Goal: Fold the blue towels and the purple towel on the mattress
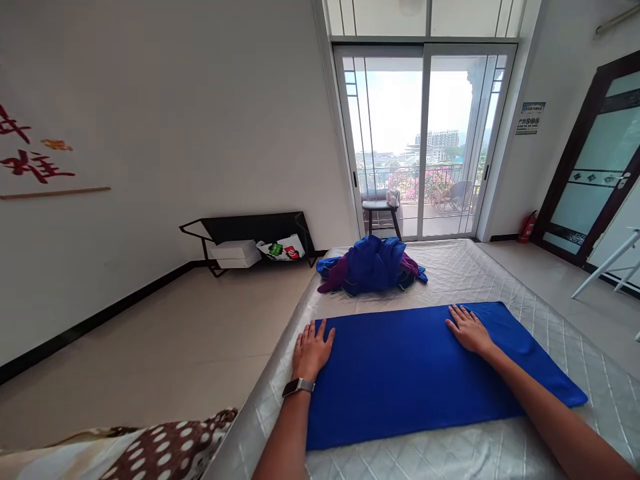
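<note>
A blue cloth (400, 373) lies spread in a flat rectangle on the white quilted mattress (500, 273). My left hand (311, 350), with a watch (299, 387) on its wrist, rests at the cloth's far left corner, fingers stretched out. Toward the far right side, my right hand (469, 329) lies flat on the cloth with its fingers spread. Neither hand grips anything. Beyond the cloth sits a crumpled heap of blue and purple fabric (375, 263).
A black metal rack (230, 230) by the left wall holds a white box (235, 253) and a printed bag (283, 248). Brown polka-dot fabric (165, 450) lies at lower left. A sliding glass door (425, 140) stands behind the mattress; a fire extinguisher (527, 228) is at right.
</note>
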`<act>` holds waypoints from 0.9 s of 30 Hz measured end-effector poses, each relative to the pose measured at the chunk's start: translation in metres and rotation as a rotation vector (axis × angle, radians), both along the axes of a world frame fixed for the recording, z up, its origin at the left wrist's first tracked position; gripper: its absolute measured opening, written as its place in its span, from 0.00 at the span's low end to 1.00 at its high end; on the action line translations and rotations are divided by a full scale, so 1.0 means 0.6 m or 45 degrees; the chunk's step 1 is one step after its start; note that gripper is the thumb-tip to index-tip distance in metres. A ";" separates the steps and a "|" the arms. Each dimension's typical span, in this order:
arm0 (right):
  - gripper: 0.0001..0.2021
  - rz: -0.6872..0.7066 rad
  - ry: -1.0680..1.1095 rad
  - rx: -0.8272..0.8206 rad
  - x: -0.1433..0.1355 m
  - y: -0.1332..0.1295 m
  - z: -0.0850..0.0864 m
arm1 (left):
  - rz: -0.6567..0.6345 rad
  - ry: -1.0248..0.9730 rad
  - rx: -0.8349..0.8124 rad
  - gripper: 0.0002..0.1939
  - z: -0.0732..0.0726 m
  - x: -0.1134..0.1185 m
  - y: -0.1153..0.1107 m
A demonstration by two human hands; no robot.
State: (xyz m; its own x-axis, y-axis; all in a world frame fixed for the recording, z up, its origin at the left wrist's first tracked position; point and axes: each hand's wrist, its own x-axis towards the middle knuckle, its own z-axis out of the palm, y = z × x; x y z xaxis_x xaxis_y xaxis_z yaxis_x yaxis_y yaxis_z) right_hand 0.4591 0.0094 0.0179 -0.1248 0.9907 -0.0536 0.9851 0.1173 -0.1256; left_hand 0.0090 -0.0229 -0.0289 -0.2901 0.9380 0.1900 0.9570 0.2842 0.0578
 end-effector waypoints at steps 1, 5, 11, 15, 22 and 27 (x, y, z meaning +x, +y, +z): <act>0.34 -0.076 -0.026 -0.009 0.045 0.006 -0.001 | 0.004 -0.003 0.005 0.32 -0.001 0.000 0.000; 0.35 -0.331 -0.063 0.048 0.173 0.019 -0.008 | 0.009 0.002 0.014 0.32 0.001 0.002 0.000; 0.35 -0.402 -0.089 0.026 0.187 0.014 -0.005 | 0.027 -0.027 -0.042 0.32 0.015 0.006 -0.003; 0.33 -0.449 -0.115 0.038 0.168 0.011 0.013 | 0.023 -0.043 -0.043 0.32 0.023 0.010 -0.005; 0.31 -0.132 0.006 0.257 -0.012 -0.043 0.029 | 0.026 -0.087 0.002 0.32 0.019 0.014 -0.003; 0.39 0.328 0.164 0.089 -0.169 -0.115 -0.009 | 0.009 -0.034 0.002 0.31 0.019 0.012 -0.005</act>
